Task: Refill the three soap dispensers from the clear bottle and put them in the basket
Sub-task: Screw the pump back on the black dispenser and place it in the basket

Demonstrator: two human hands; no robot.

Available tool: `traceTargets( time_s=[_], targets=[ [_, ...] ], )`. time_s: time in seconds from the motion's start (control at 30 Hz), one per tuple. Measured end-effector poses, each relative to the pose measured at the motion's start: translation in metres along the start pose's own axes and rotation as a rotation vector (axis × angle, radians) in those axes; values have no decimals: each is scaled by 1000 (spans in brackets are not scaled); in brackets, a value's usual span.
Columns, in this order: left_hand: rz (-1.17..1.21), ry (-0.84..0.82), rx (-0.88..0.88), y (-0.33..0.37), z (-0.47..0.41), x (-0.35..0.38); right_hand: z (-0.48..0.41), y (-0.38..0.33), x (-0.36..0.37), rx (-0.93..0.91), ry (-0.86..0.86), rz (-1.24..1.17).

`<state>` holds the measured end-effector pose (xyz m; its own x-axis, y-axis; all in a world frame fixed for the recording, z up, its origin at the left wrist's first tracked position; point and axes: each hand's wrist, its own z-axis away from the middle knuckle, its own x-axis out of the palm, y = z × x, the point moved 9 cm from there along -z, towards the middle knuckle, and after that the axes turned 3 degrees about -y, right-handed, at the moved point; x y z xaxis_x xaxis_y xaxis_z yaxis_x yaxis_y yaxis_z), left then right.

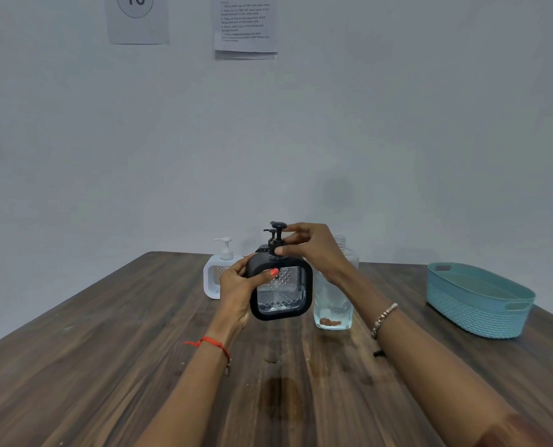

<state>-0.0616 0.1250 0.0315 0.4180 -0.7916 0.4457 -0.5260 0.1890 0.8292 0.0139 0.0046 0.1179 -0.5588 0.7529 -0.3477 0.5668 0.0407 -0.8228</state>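
A black square soap dispenser (281, 293) with a clear patterned window is lifted above the wooden table (107, 366). My left hand (241, 285) grips its left side. My right hand (313, 250) pinches the collar of its black pump (276, 235). Clear liquid fills its lower part. A second black dispenser (261, 247) is mostly hidden behind it; only its pump and top corner show. A white dispenser (215, 275) stands at the back left. The clear bottle (334, 304), open at the top and partly full, stands just right of the held dispenser, behind my right wrist.
A teal ribbed basket (480, 300) sits at the right side of the table with nothing visible inside. A wet patch (280, 398) darkens the wood near me. The wall behind carries two paper sheets (246, 24).
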Motion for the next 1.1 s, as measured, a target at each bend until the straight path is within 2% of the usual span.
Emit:
traceTargets(
  time_s=[0.1, 0.3, 0.47, 0.77, 0.97, 1.1],
  targets=[
    [2, 1, 3, 1, 0, 1, -1, -1, -5, -7, 58, 12],
    [-33, -9, 9, 6, 0, 2, -4, 3, 1, 39, -97, -61],
    [-67, 0, 17, 8, 1, 2, -4, 7, 6, 58, -21, 14],
    [-68, -40, 0, 7, 1, 3, -2, 3, 10, 61, -159, -29],
    [-85, -36, 9, 9, 1, 2, 0, 2, 5, 68, 25, -18],
    [-64, -9, 11, 5, 3, 3, 4, 3, 4, 59, 163, 128]
  ],
)
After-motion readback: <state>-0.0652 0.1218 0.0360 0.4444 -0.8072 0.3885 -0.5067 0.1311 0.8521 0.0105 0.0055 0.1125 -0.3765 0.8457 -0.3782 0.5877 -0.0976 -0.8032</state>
